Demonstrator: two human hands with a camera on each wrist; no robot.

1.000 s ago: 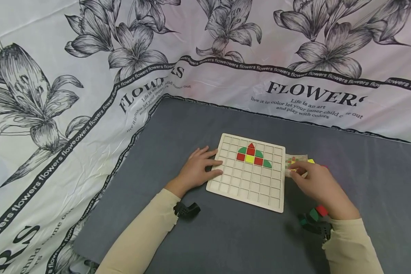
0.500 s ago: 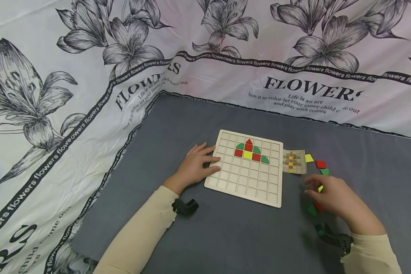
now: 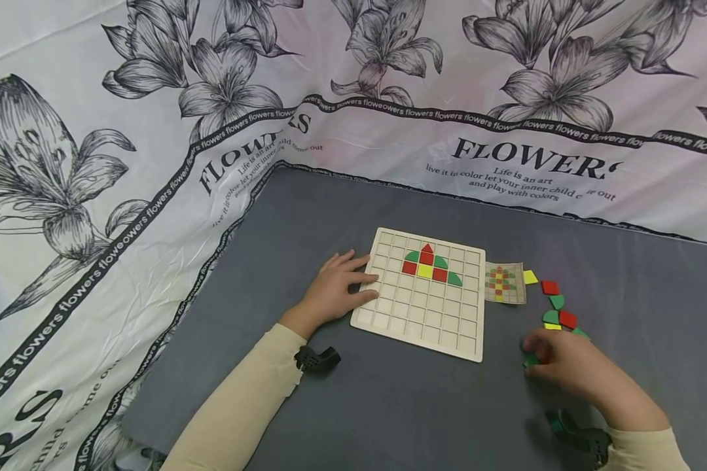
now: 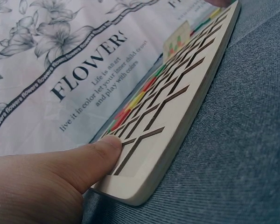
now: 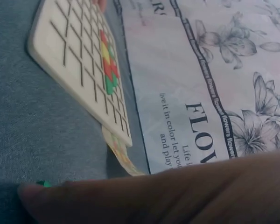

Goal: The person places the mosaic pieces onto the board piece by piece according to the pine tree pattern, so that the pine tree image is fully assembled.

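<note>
A square wooden grid board point(image 3: 418, 314) lies on the dark grey table. Red, yellow and green tiles fill a few of its cells toward the far side. My left hand point(image 3: 328, 293) rests on the board's left edge with fingers extended; in the left wrist view its thumb point(image 4: 95, 161) lies on a corner of the board. To the right of the board, my right hand point(image 3: 577, 366) has thumb and forefinger on either side of a green tile point(image 3: 530, 360). In the right wrist view, only a sliver of that tile shows beyond the thumb.
A small pattern card point(image 3: 505, 283) touches the board's right edge. Loose tiles trail from a yellow tile point(image 3: 530, 277) past a red tile point(image 3: 550, 288) down to my right hand, which hides some of them. A flower-print cloth point(image 3: 389, 137) hangs behind the table.
My right hand has moved from the pattern card toward me and to the right, down to the green tile. The card and several loose tiles are uncovered. My left hand has stayed on the board.
</note>
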